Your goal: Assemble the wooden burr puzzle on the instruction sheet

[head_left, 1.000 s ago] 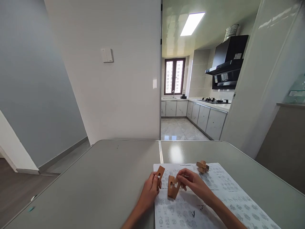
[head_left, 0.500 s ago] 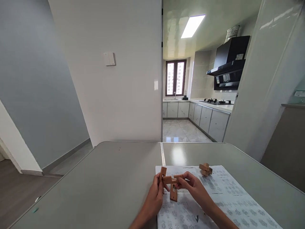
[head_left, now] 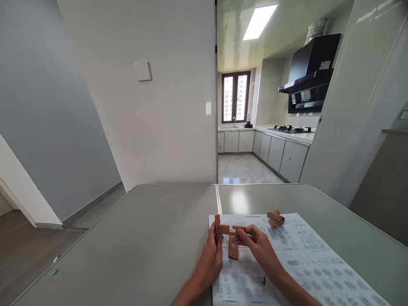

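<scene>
My left hand (head_left: 208, 259) is closed on an upright flat wooden puzzle piece (head_left: 217, 222), seen nearly edge-on. In the fingers of my right hand (head_left: 263, 248) is a notched wooden puzzle bar (head_left: 224, 229), held level. Its left end meets the upright piece; whether it sits inside a hole there I cannot tell. Just below the bar, a slotted wooden piece (head_left: 233, 253) lies on the printed sheet (head_left: 248, 276), its upper part partly covered by the bar and my right fingers.
A small cluster of interlocked wooden pieces (head_left: 276, 219) rests near the sheet's far edge. A small dark mark or bit (head_left: 263, 280) shows on the paper. The grey table (head_left: 153, 246) extends to the left, with a wall behind it and a kitchen beyond the doorway.
The piece in my left hand has turned from tilted and face-visible to upright and nearly edge-on. The bar stays against it. My view has shifted slightly downward.
</scene>
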`<state>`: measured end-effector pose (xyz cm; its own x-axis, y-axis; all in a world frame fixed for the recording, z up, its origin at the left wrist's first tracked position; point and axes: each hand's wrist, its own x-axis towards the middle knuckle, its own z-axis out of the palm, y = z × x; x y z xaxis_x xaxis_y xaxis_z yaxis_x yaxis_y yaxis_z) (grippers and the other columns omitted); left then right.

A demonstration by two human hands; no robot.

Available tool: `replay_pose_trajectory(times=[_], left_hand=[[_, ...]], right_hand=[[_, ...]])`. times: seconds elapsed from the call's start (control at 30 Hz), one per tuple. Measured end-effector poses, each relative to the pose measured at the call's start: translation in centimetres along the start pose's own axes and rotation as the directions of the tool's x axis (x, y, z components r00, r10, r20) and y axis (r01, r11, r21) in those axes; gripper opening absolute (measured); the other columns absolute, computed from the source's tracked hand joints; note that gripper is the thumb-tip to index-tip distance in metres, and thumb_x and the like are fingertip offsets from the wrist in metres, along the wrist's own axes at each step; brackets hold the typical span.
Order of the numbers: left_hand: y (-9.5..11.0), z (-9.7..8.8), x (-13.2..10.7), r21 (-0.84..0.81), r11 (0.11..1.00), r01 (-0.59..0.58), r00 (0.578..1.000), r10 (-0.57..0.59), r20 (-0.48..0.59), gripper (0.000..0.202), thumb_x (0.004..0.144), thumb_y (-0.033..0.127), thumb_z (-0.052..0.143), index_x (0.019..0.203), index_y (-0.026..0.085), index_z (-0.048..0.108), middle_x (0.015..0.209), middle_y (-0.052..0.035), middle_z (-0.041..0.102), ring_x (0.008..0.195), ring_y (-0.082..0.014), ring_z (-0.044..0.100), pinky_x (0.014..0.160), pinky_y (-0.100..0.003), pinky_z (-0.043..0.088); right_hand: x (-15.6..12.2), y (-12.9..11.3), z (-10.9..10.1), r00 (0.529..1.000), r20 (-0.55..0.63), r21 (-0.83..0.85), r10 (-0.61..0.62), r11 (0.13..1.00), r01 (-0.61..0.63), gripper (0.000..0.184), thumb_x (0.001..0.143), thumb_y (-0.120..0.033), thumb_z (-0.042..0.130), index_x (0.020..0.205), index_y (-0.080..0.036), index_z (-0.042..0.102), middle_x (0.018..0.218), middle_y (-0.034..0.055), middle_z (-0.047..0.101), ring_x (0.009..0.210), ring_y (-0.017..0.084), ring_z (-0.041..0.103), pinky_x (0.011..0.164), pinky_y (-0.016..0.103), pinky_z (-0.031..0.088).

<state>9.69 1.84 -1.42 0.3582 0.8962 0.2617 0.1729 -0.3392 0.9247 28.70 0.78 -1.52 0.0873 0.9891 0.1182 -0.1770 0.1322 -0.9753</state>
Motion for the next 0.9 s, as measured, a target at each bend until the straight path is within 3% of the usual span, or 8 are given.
replay_pose_trajectory(times=[0.2, 0.4, 0.63, 0.83, 0.9], left_hand=[[0.2, -0.1, -0.1, 0.068, 0.997, 0.039, 0.998, -0.035, -0.052, 0.057, 0.108, 0.043, 0.038, 0.158, 0.019, 0.029, 0.146, -0.0167, 0.058, 0.132, -0.0268, 0.058, 0.113, -0.043, 0.045], [0.3, 0.0, -0.2, 0.121, 0.991, 0.056, 0.993, -0.042, -0.114, 0.056, 0.108, 0.04, 0.04, 0.161, 0.024, 0.03, 0.145, -0.0142, 0.06, 0.132, -0.0273, 0.059, 0.11, -0.043, 0.047], [0.2, -0.2, -0.2, 0.234, 0.972, -0.007, 0.996, 0.026, -0.08, 0.055, 0.109, 0.032, 0.034, 0.164, 0.031, 0.028, 0.159, -0.0087, 0.05, 0.138, -0.0254, 0.054, 0.115, -0.043, 0.043], [0.6, -0.1, 0.0, 0.227, 0.973, -0.049, 0.997, 0.06, -0.044, 0.054, 0.11, 0.031, 0.033, 0.163, 0.032, 0.028, 0.16, -0.0075, 0.048, 0.137, -0.0234, 0.055, 0.116, -0.042, 0.043], [0.7, 0.2, 0.0, 0.235, 0.969, -0.073, 0.996, 0.082, -0.031, 0.053, 0.109, 0.031, 0.038, 0.162, 0.032, 0.033, 0.161, -0.0081, 0.046, 0.146, -0.0249, 0.047, 0.119, -0.043, 0.04]], right_hand=[[-0.3, -0.1, 0.2, 0.997, 0.074, -0.003, -0.009, 1.0, 0.009, 0.053, 0.081, -0.072, 0.075, 0.081, -0.023, 0.053, 0.084, 0.009, 0.076, 0.08, 0.029, 0.077, 0.08, 0.047, 0.066], [-1.2, -1.1, 0.6, 0.982, 0.189, -0.041, 0.015, 0.999, -0.007, 0.053, 0.088, -0.074, 0.064, 0.084, -0.025, 0.043, 0.076, 0.0048, 0.075, 0.064, 0.024, 0.075, 0.06, 0.039, 0.063], [-1.6, -0.9, 0.6, 0.964, 0.265, -0.177, -0.016, 0.982, 0.065, 0.055, 0.094, -0.075, 0.052, 0.101, -0.022, 0.062, 0.075, 0.0036, 0.075, 0.064, 0.023, 0.076, 0.063, 0.036, 0.063], [-1.9, -0.7, 0.9, 0.967, 0.247, -0.193, -0.054, 0.976, 0.103, 0.053, 0.097, -0.07, 0.053, 0.11, -0.021, 0.066, 0.076, 0.0045, 0.074, 0.064, 0.024, 0.075, 0.064, 0.037, 0.063], [-1.9, -0.6, 1.1, 0.966, 0.248, -0.193, -0.071, 0.974, 0.121, 0.05, 0.098, -0.068, 0.053, 0.112, -0.021, 0.067, 0.077, 0.0041, 0.073, 0.066, 0.023, 0.074, 0.067, 0.037, 0.063]])
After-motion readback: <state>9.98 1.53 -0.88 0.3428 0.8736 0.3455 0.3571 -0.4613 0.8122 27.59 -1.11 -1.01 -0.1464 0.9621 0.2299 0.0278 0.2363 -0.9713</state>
